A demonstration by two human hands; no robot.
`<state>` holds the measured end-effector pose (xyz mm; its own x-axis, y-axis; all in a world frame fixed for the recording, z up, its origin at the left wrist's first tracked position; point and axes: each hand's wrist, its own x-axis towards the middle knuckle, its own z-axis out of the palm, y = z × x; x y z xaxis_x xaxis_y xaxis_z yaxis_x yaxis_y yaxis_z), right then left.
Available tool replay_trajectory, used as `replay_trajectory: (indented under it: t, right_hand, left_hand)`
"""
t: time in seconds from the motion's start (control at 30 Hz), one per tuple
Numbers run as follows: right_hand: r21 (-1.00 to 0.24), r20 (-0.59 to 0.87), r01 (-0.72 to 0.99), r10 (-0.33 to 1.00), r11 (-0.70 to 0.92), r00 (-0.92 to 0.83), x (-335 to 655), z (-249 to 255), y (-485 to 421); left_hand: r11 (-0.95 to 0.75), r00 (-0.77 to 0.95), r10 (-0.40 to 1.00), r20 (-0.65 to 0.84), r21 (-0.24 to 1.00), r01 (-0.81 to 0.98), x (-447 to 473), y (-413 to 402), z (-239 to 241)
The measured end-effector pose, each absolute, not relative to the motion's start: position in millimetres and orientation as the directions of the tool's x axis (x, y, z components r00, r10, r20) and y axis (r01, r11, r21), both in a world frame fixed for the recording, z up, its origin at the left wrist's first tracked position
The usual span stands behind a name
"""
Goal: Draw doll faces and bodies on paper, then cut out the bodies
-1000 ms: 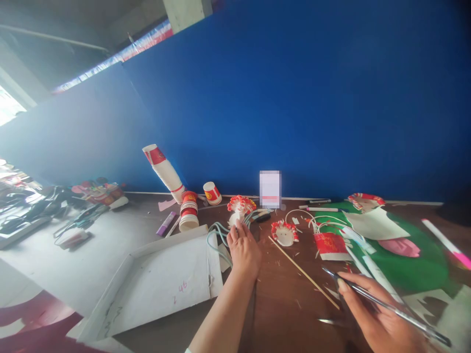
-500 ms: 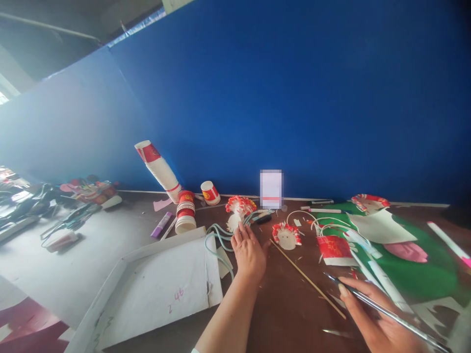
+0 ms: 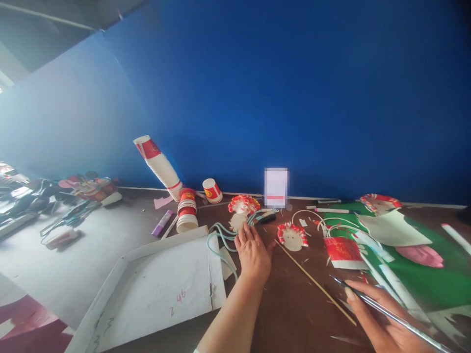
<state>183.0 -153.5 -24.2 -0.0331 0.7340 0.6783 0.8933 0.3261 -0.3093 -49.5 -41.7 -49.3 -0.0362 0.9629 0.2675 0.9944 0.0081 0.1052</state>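
Observation:
My left hand (image 3: 253,255) rests palm down with its fingers stretched out. Its fingertips lie at the lower edge of a cut paper cup piece (image 3: 239,222) with a red-and-white fringe; whether they press on it I cannot tell. Pale blue cord (image 3: 217,235) loops beside these fingers. In my right hand (image 3: 386,314) is a slim silver pen (image 3: 390,310), its tip pointing left above the table. A thin wooden stick (image 3: 314,282) lies between both hands. Beyond it are another fringed cup piece (image 3: 292,239) and a red cup piece (image 3: 343,251) with white cord.
A white box lid (image 3: 147,289) sits at the left, near a purple glue stick (image 3: 162,223). Stacked paper cups (image 3: 162,169) lean against the blue partition (image 3: 275,98), beside a single cup (image 3: 212,191). Markers (image 3: 333,211) and paper pieces (image 3: 393,228) lie on green material at the right.
The view has shifted slightly, so most things appear a little further right. Both hands keep nearly the same pose, and the pen stays in my right hand.

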Motion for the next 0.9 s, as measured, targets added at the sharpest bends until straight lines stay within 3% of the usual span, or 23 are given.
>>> replay_trajectory:
  t: [0.27,0.47,0.9]
  right_hand:
    - [-0.238,0.709,0.901,0.699,0.362,-0.094,189,-26,-152]
    - [-0.273,0.726,0.868,0.681,0.415,-0.097,188,-24,-152]
    - [-0.331,0.701,0.864,0.712,0.38,-0.045,190,-28,-156]
  left_hand:
    - [-0.032,-0.008,0.941,0.338,0.115,0.993,-49,-45,-48]
    - [-0.144,0.066,0.918,0.391,0.174,0.974,-40,-60,-38]
    - [-0.282,0.202,0.93,0.309,0.241,0.929,-29,-73,-28]
